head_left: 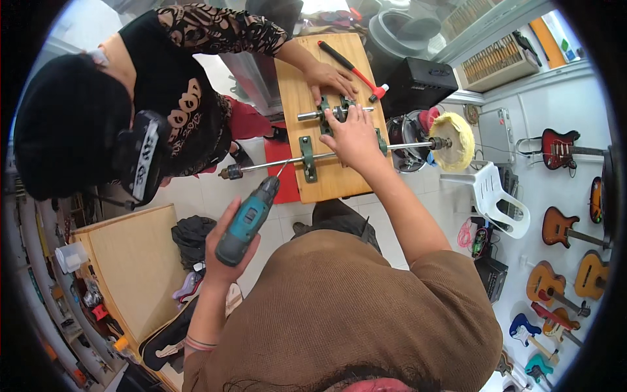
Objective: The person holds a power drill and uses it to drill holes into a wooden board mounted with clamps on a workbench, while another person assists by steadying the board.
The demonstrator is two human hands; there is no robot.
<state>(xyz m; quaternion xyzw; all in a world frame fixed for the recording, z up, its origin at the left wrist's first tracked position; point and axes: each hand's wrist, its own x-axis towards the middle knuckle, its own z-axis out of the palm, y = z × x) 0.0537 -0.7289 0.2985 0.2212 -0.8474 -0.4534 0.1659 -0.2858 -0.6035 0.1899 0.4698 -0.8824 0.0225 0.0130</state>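
Observation:
My left hand (228, 242) grips a teal cordless drill (248, 222) with a long thin bit angled up toward a green bracket (308, 166) on the wooden board (333, 189). My right hand (349, 134) lies with spread fingers on a second, short-shaft bearing assembly (324, 112). A co-worker's hand (326, 81) rests on that assembly's far side. A long steel shaft (408, 145) runs across the brackets, with a chuck (232, 171) at its left end and a fluffy yellow wheel (450, 140) at its right. A red-black hammer (346, 65) lies on the board's back part.
A co-worker (150, 78) leans in from the left. A black box (421, 85) and white plastic chair (490, 199) are to the right, near wall-hung guitars (558, 225). A wooden cabinet (124, 261) stands lower left. A red panel (281, 193) shows beside the board.

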